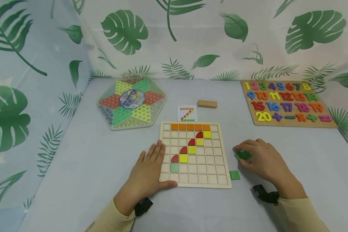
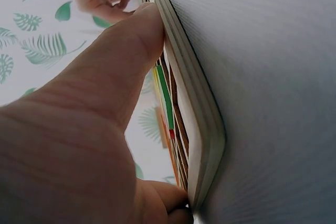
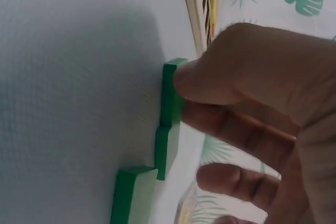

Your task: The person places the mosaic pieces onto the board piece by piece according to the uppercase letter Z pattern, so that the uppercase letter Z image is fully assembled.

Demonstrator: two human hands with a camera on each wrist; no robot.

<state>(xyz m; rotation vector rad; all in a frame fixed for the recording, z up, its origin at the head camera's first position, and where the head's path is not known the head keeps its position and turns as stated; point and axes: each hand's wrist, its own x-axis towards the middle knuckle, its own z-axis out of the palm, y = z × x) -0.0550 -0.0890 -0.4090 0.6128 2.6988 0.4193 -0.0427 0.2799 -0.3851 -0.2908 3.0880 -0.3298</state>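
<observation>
A wooden grid board [image 1: 201,178] holds a row of orange squares [image 1: 190,127], and below it a diagonal of red quarter-circles [image 1: 183,150] beside yellow squares [image 1: 192,150]. One green square [image 1: 174,167] sits near its lower left. My left hand [image 1: 147,170] rests along the board's left edge with straight fingers, its thumb on the front edge. To the right of the board, my right hand [image 1: 264,159] pinches a green tile [image 3: 168,95] between thumb and fingers, low at the table. More green tiles [image 3: 134,195] lie by it, and a loose green square [image 1: 234,175] lies beside the board's lower right corner.
Behind the board lie a pattern card [image 1: 187,113] and a small wooden block [image 1: 207,104]. A hexagonal checkers board [image 1: 107,112] stands back left. A number puzzle board [image 1: 249,109] is at back right. Leaf-printed cloth [image 1: 191,38] rises behind the table.
</observation>
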